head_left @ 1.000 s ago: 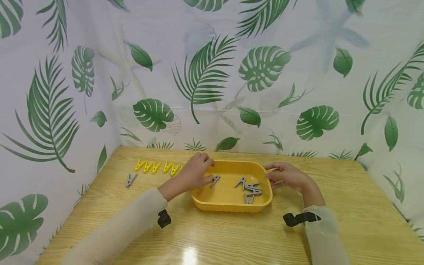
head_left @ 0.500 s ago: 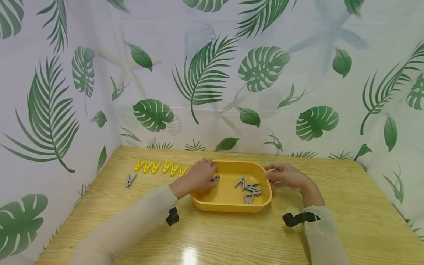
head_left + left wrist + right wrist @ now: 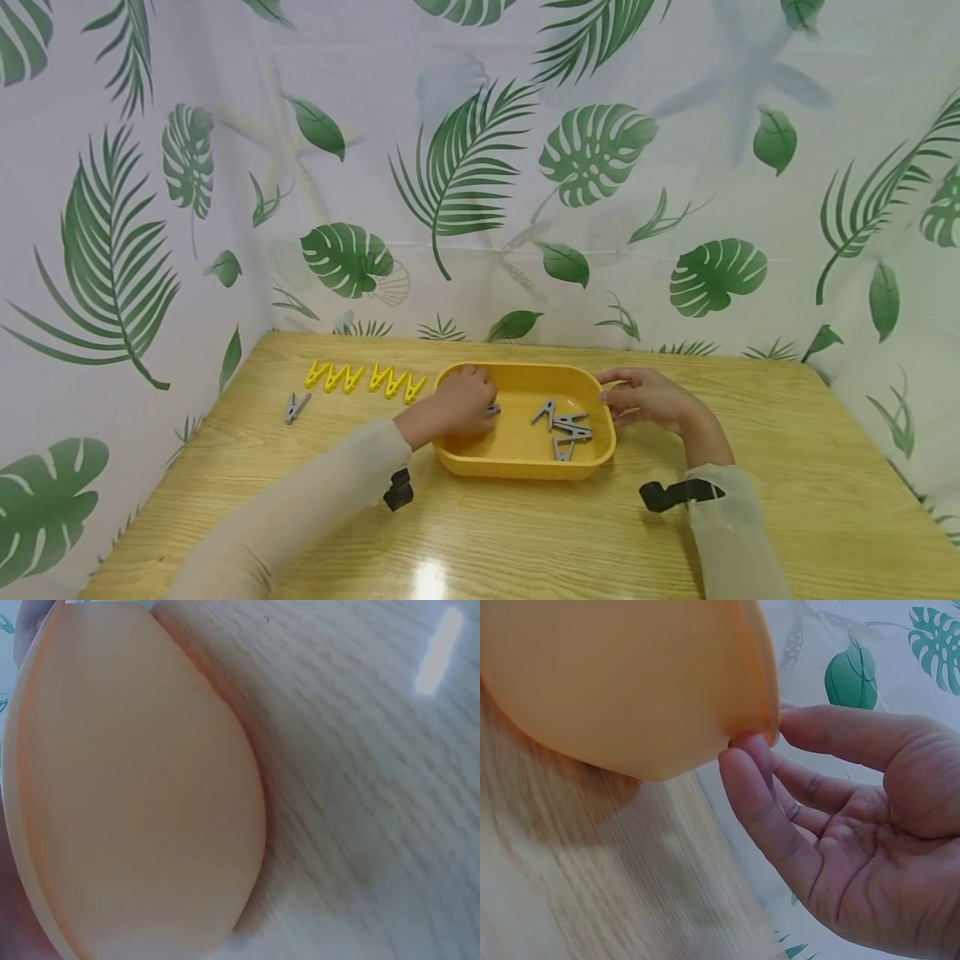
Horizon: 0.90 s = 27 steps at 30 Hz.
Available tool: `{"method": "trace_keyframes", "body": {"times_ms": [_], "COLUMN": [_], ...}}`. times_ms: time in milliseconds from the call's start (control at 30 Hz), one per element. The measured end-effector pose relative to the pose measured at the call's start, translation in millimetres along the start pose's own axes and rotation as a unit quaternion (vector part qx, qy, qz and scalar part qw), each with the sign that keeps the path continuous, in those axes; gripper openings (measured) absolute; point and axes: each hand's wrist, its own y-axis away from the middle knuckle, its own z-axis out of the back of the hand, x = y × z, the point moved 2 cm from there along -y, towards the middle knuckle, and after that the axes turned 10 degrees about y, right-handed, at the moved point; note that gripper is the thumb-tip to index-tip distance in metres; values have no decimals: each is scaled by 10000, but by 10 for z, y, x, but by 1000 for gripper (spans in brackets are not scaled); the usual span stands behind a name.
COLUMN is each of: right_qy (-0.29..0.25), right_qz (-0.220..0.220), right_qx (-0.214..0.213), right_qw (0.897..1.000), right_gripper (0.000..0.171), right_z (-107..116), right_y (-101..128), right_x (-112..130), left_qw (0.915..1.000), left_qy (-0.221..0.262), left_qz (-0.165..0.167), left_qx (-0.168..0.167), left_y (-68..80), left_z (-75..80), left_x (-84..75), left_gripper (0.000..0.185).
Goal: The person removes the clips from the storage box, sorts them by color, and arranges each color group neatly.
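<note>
A yellow plastic tray [image 3: 525, 468] sits on the table with several grey clothespins [image 3: 573, 433] lying loose in its right half. My left hand [image 3: 467, 404] reaches over the tray's left end, fingers curled down inside, and pinches a grey clothespin [image 3: 492, 409], of which only a small end shows. In the left wrist view the tray wall [image 3: 150, 780] hides most of that hand. At the opposite end, my right hand [image 3: 651, 400] holds the tray's rim; the right wrist view shows thumb and fingers of the right hand [image 3: 855, 825] at the edge.
Several yellow clothespins [image 3: 390, 383] stand in a row left of the tray. One grey clothespin [image 3: 296, 408] lies nearer, at the far left. Behind the wooden table [image 3: 525, 542] hangs a leaf-patterned cloth [image 3: 480, 167].
My left hand has moved right and lower into the tray, covering more of the grey clothespin and uncovering the rightmost yellow one. The right hand and the tray look unmoved.
</note>
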Motion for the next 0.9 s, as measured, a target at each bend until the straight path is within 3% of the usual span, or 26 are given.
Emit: {"method": "trace_keyframes", "body": {"times_ms": [233, 600, 900], "right_qy": [-6, -13, 43], "right_qz": [14, -37, -24], "right_qx": [-7, -12, -47], "right_qw": [10000, 10000, 10000], "right_gripper": [57, 57, 59], "right_z": [1, -19, -18], "right_y": [6, -1, 9], "right_x": [21, 24, 29], "left_qw": [9999, 9986, 9953], "left_qy": [-52, 224, 415], "left_qz": [-124, -375, -540], "left_qx": [74, -306, -684], "left_y": [17, 41, 117], "left_z": [-9, -22, 159], "left_x": [-79, -81, -156], "left_gripper": [22, 20, 12]}}
